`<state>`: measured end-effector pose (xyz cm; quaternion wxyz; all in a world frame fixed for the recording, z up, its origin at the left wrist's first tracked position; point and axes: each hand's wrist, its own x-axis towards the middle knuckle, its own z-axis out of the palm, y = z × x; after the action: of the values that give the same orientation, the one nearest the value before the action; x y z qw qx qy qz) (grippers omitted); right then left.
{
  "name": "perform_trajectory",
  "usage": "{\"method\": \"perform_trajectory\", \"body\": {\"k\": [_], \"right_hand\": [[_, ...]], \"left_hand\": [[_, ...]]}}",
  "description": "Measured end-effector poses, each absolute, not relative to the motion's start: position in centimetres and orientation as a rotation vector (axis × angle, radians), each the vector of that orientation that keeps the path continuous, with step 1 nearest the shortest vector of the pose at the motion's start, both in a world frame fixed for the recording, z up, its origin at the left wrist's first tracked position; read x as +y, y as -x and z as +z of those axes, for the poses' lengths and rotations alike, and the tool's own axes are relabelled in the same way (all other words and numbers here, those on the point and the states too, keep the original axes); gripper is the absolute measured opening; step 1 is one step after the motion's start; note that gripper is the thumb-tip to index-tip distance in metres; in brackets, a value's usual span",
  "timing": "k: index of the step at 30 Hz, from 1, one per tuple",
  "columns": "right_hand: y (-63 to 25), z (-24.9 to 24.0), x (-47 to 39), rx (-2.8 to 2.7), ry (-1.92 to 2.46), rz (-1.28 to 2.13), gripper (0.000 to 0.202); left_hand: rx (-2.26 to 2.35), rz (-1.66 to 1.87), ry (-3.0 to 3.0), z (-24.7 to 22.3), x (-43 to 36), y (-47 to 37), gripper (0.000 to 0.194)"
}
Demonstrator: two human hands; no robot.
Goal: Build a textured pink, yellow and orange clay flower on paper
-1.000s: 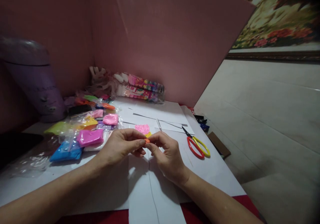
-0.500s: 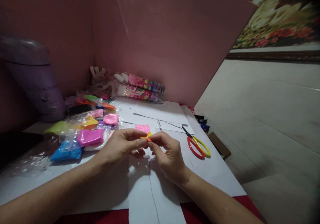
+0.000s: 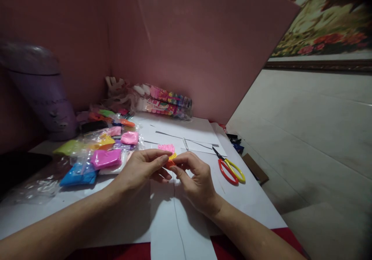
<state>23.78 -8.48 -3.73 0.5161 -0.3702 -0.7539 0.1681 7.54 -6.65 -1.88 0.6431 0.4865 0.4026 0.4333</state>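
Observation:
A small piece of orange clay point(image 3: 170, 163) is pinched between the fingertips of my left hand point(image 3: 145, 165) and my right hand point(image 3: 194, 176), near the middle of the table. Both hands are closed on it, and the fingers cover much of its shape. Just beyond the fingertips, a yellow clay piece point(image 3: 173, 156) and a textured pink clay piece point(image 3: 166, 148) show; whether the yellow one touches the orange is unclear. A slim silvery tool point(image 3: 185, 143) lies on the paper past my right hand. Scissors point(image 3: 229, 169) with red and yellow handles rest to its right.
Bags of coloured clay point(image 3: 106, 159) crowd the left side. Behind them stands a purple tumbler point(image 3: 43, 93). Packaged clay sets point(image 3: 162, 101) lean at the back by the pink board point(image 3: 186, 50). Dark paper strips point(image 3: 186, 139) lie on white paper point(image 3: 180, 233).
The fingertips have shifted slightly around the clay, and more of the orange shows between them. My left thumb has lifted a little. The view has moved only slightly.

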Motion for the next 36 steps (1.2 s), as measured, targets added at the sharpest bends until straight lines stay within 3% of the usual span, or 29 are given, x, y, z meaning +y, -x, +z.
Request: {"method": "perform_trajectory", "body": {"k": [9,20,26,32,36], "right_hand": [[-23.81,-3.91,-8.40,-1.810,0.911,0.374,0.006],[-23.84,-3.59,-8.81,-1.873,0.715,0.313,0.023],[-24.01,-3.73,-9.02,-1.798,0.784,0.501,0.021],[-24.01,-3.64,-8.82,-1.733,0.913,0.332,0.007],[-23.87,-3.56,-8.60,-1.814,0.872,0.346,0.015]], "left_hand": [[0.866,0.934,-1.074,-2.34,-6.31,-7.08,0.024],[0.831,1.034,-1.025,-2.70,-6.35,-7.36,0.025],[0.841,0.989,-1.093,-2.13,-6.56,-7.34,0.024],[0.800,1.010,-0.968,-2.16,-6.60,-7.31,0.021],[0.783,1.003,-0.968,-2.23,-6.52,-7.32,0.021]]}}
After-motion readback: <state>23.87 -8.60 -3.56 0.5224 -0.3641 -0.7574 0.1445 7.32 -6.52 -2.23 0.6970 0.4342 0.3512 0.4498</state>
